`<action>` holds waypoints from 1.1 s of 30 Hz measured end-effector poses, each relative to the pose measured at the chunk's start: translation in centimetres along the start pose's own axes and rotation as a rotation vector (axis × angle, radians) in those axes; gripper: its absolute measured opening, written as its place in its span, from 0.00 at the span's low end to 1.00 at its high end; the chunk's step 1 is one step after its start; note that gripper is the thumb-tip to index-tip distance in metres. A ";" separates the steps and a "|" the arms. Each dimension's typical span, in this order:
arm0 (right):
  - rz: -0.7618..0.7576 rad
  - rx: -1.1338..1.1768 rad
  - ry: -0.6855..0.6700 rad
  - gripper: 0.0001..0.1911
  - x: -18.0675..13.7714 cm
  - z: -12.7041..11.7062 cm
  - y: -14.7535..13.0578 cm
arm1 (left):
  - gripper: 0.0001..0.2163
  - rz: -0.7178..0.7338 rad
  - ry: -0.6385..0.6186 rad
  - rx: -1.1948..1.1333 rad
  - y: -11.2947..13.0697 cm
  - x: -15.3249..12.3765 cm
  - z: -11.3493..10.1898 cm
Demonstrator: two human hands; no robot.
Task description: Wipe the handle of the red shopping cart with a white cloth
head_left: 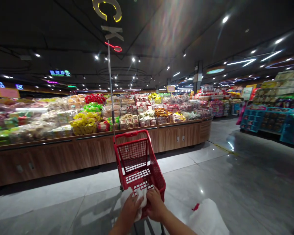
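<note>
Head view puts my left hand [130,206] and right hand [155,205] closest, both with fingers curled onto a white cloth [140,199] bunched against the near rim of the red shopping cart [137,163]. I judge the work barely begun: the basket looks bare through its mesh. A white bag [208,218] hangs by my right forearm. Further off, the grey floor [235,182] runs to a wooden display counter [88,151] heaped with packaged snacks [85,122].
</note>
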State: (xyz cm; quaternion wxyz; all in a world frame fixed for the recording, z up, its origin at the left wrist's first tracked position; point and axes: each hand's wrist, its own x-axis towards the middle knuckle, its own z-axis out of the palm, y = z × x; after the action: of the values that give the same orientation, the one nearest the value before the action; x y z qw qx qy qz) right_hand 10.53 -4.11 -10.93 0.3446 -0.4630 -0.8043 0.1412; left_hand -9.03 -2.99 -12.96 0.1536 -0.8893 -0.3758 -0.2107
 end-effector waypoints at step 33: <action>0.109 -0.386 0.053 0.22 -4.1 -4.8 2.5 | 0.14 0.080 -0.064 0.001 4.0 6.8 -3.0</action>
State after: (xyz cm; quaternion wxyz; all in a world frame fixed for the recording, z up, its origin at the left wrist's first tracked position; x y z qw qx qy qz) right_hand 16.81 -6.70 -10.52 0.2625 -0.5668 -0.7809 -0.0093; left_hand -2.64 -2.87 -7.46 0.1504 -0.9097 -0.3449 -0.1756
